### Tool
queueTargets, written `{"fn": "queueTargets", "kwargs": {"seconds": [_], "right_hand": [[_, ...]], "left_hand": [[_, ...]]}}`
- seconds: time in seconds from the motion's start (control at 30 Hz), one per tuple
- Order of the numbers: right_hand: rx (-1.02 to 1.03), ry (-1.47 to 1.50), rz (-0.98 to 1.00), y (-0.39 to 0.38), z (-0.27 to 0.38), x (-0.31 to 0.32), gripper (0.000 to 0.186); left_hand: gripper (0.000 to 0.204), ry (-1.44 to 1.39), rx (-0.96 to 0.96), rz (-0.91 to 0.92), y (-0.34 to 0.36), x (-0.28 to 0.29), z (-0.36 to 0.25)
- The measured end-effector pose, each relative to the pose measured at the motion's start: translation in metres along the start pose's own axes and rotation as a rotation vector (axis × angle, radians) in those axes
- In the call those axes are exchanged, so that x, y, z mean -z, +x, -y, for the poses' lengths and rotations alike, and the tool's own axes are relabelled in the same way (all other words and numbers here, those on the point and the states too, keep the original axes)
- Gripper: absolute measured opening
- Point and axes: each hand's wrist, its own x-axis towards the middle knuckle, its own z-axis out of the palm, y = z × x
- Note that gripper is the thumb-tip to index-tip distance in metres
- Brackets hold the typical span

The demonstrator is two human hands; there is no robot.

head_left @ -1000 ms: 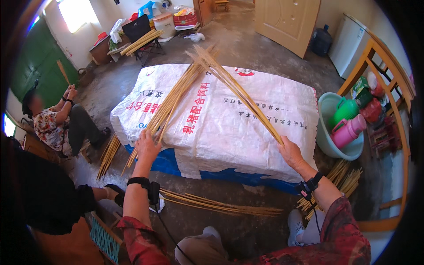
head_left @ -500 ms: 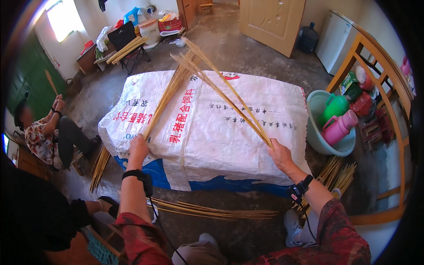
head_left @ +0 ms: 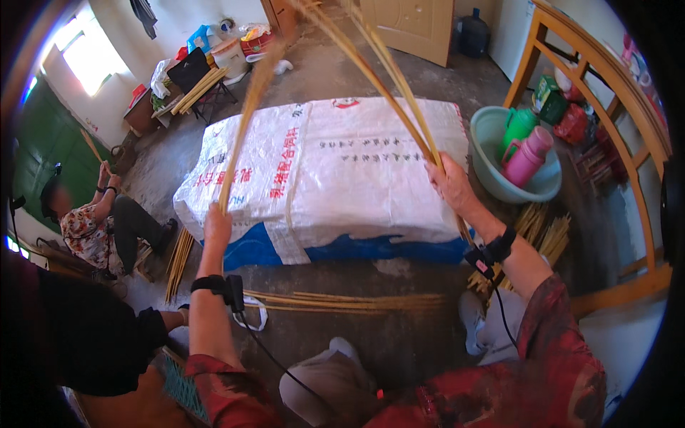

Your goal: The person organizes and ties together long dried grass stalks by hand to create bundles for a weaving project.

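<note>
My left hand (head_left: 217,227) is closed around the lower end of a bundle of dried grass stalks (head_left: 239,146), which points up and away, its feathery tips blurred. In my right hand (head_left: 454,189) are more dried grass stalks (head_left: 399,118), fanned into two slanting groups that cross near my fingers. Their stem ends stick out below that hand. Both bundles are held up over a white woven sack sheet (head_left: 342,192) with red and dark print, spread over a low block-like surface. Along its near side shows a blue border (head_left: 385,251).
Loose stalks (head_left: 342,302) lie on the floor before my feet, and more bundles (head_left: 549,239) lie at right. A pale green basin (head_left: 481,160) holds a green and a pink thermos (head_left: 528,157). A wooden frame (head_left: 606,107) stands at right. Another person (head_left: 93,221) sits at left, holding stalks.
Both bundles have been raised, their tips now higher and blurred. My right hand has moved up relative to the sack sheet. The view has shifted, too.
</note>
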Motion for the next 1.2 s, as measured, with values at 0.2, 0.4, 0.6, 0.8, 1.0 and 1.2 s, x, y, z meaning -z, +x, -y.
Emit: {"fn": "queueTargets", "kwargs": {"seconds": [0.2, 0.4, 0.6, 0.8, 1.0, 1.2], "right_hand": [[-0.087, 0.338, 0.000, -0.058, 0.053, 0.034, 0.018], [0.023, 0.438, 0.167, -0.079, 0.072, 0.030, 0.032], [0.057, 0.416, 0.414, -0.085, 0.092, 0.021, 0.047], [-0.075, 0.708, 0.547, -0.117, 0.087, 0.020, 0.025], [-0.075, 0.493, 0.613, -0.139, 0.082, 0.009, 0.024], [-0.082, 0.563, 0.639, -0.148, 0.082, 0.000, 0.023]], "left_hand": [[0.015, -1.008, 0.307, 0.252, -0.010, 0.087, -0.142], [0.014, -1.439, 0.217, 0.112, -0.104, 0.071, -0.278], [0.014, -1.620, 0.154, 0.136, -0.190, 0.051, -0.380], [0.014, -1.750, 0.105, 0.592, -0.224, 0.027, -0.382], [0.014, -1.755, 0.025, 0.675, -0.237, 0.026, -0.380], [0.020, -1.866, 0.261, 0.638, -0.253, 0.022, -0.367]]}}
